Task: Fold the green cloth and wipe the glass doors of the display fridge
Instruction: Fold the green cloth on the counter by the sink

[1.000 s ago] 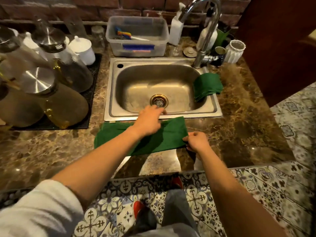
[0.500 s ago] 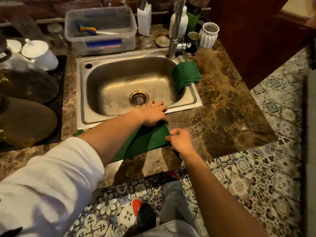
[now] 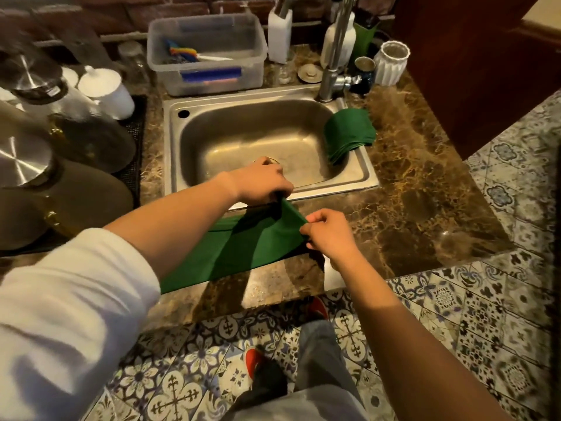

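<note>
Green cloth (image 3: 243, 253): lay on the brown marble counter (image 3: 425, 208) in front of the steel sink (image 3: 361, 174), stretched from the person's left sleeve side toward the right, its right end lifted off the stone. The near edge ran close to the counter's front lip.

Left hand (image 3: 261, 183): reached across over the sink's front rim, fingers curled down and pinching the far corner of the cloth's raised end.

Right hand (image 3: 328, 235): just beside it and nearer the person, thumb and fingers pinching the near corner of the same end. The two hands stood a little apart, the cloth's short edge taut between them.

Second green cloth (image 3: 349, 132): folded, draped over the sink's right rim, partly hanging into the basin.

Faucet (image 3: 334, 56): chrome, upright behind the sink's right corner.

Clear plastic tub (image 3: 206, 53): behind the sink, holding brushes and a blue item; contents otherwise unclear.

White ribbed cup (image 3: 391, 62): right of the faucet, near the counter's back edge.

Black drying mat (image 3: 133, 141): left of the sink, bearing glass vessels with metal lids and a white lidded pot (image 3: 106, 89).

Floor (image 3: 501, 314): patterned blue and white tile.
</note>
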`<state>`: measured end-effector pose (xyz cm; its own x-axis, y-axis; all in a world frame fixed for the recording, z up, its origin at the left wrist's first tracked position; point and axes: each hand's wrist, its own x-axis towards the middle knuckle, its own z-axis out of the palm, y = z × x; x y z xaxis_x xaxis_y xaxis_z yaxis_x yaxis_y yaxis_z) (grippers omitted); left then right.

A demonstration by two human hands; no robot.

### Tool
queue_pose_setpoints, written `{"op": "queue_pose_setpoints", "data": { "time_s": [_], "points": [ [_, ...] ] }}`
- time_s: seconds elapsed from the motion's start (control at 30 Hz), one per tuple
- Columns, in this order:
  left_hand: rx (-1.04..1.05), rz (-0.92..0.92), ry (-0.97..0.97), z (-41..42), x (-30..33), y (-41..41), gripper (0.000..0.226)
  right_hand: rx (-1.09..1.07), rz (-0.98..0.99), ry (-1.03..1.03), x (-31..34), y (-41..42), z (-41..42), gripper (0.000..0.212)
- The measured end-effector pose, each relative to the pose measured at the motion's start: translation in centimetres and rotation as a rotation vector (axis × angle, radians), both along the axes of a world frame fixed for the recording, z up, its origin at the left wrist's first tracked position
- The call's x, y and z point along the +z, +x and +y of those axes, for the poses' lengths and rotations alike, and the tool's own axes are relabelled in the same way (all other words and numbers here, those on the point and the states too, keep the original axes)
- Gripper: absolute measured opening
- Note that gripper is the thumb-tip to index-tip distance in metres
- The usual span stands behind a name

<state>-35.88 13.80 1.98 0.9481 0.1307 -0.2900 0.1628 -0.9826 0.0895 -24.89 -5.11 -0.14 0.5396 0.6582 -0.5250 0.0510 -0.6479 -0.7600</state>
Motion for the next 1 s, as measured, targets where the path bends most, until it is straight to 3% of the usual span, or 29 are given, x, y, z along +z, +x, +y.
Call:
{"op": "queue_pose_setpoints", "data": {
  "time_s": [0.37, 0.57, 0.87, 1.0],
  "points": [
    [0.161, -0.083, 0.106, 1.4, 3.4, -12.9, 0.02, 0.305, -0.054, 0.12, 1.5, -12.4, 4.0, 0.022],
    [0.28, -0.131, 0.158, 0.8, 2.3, -19.9, 0.019, 0.433, -0.111, 0.077, 1.0, -18.4, 5.0, 0.024],
    [0.389, -0.013, 0.3, -2.3, -2.4, -24.4, 0.029, 0.642, -0.018, -0.035, -1.2, -22.4, 4.3, 0.023],
    [0.595, 0.101, 0.229, -2.9, -3.8, -24.4, 0.034, 0.569, -0.047, -0.044, -1.7, -20.2, 3.5, 0.017]
  ]
}}
